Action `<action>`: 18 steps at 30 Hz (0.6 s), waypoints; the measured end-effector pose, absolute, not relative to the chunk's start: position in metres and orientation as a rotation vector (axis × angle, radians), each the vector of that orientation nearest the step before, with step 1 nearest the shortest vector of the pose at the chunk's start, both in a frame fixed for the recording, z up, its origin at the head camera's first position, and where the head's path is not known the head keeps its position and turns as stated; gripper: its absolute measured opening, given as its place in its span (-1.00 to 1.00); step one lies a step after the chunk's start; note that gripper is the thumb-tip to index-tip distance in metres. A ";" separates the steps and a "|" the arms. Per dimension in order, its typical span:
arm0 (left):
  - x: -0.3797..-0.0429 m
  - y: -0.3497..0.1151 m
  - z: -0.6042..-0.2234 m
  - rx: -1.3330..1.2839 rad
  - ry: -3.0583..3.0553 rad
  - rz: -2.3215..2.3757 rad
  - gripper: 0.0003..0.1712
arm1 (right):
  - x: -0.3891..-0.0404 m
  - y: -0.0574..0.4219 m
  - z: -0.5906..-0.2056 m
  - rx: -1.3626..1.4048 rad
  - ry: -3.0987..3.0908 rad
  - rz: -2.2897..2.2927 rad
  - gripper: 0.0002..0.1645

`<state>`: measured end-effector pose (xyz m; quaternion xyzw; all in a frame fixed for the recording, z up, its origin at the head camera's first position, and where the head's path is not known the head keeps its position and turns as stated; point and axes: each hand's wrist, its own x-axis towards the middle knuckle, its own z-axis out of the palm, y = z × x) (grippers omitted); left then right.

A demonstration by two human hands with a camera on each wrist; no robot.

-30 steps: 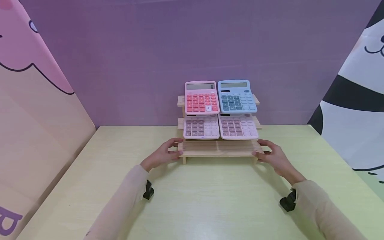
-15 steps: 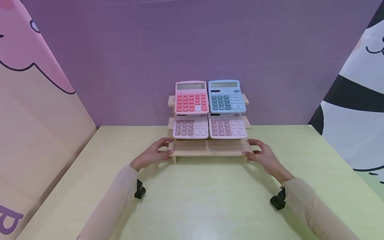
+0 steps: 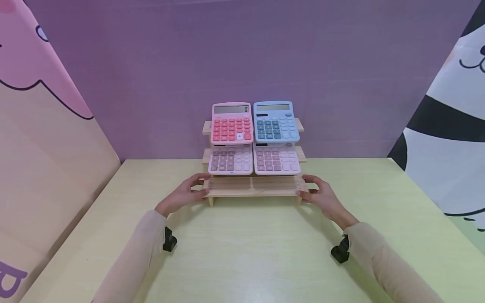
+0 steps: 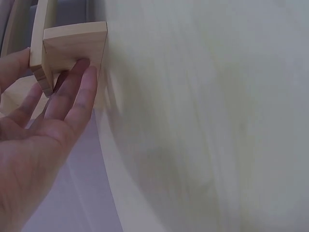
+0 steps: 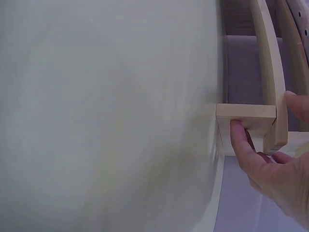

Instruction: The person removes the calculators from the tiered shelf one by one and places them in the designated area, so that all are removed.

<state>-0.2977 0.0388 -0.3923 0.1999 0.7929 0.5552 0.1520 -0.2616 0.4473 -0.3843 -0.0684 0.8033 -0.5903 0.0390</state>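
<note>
From where I stand, the pale wooden three-tier rack (image 3: 251, 185) is on the far part of the light yellow-green tabletop (image 3: 242, 256), short of the purple backdrop (image 3: 250, 54), its long axis running left to right straight across the person's front. It lies directly between the left hand (image 3: 182, 196) and the right hand (image 3: 323, 200), so neither is nearer: each holds one end of the lowest tier. On both sides the fingers are partly bent, parted only enough to take the wood, with the thumb at the near corner and the index finger towards the far one. Above that tier lean a pink calculator with red keys (image 3: 232, 123), a light blue calculator (image 3: 276, 122) to its right, and two pale pink calculators (image 3: 230, 163) side by side below them; no finger touches those.
</note>
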 end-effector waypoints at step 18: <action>-0.291 0.045 -0.386 0.541 2.318 1.583 -0.36 | -0.264 0.447 -0.384 -0.167 2.448 -1.807 -0.19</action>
